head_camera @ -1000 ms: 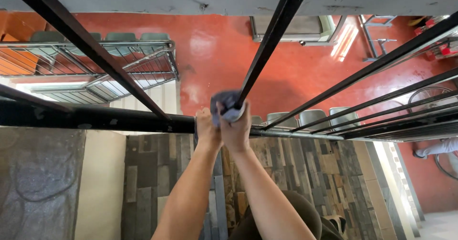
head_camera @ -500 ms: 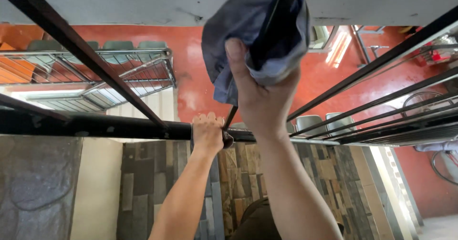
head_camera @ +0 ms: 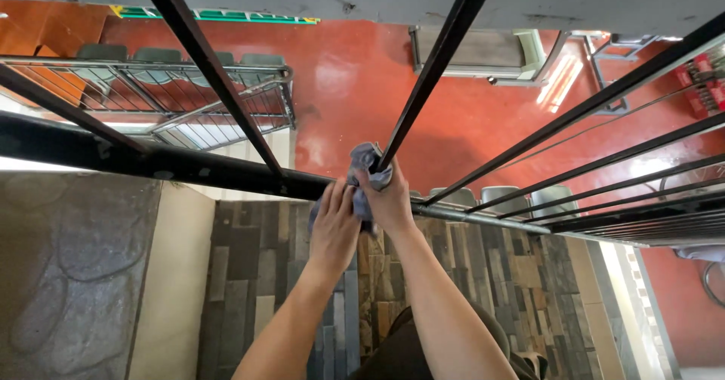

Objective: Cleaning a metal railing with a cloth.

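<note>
Right hand (head_camera: 390, 202) clenched round crumpled blue-grey cloth (head_camera: 364, 161), wrapped at foot of black metal upright bar (head_camera: 436, 70) for grip. Left hand (head_camera: 334, 229) flat beside bar foot on horizontal black rail (head_camera: 151, 159), bracing. Beyond rail, glossy red floor (head_camera: 362, 78).

a grey-blue cloth (head_camera: 362, 170) is wrapped around a black metal bar (head_camera: 434, 74). the railing's lower rail (head_camera: 151, 162) is black too, with small pale chips in its paint. the floor (head_camera: 362, 70) far below is glossy red-orange with white glare patches. the wall (head_camera: 257, 274) beneath the railing is clad in mottled grey, brown and tan stone strips, beside a plain beige band (head_camera: 170, 289) and rough grey stone (head_camera: 60, 274). chairs (head_camera: 498, 196) below are grey-green.
</note>
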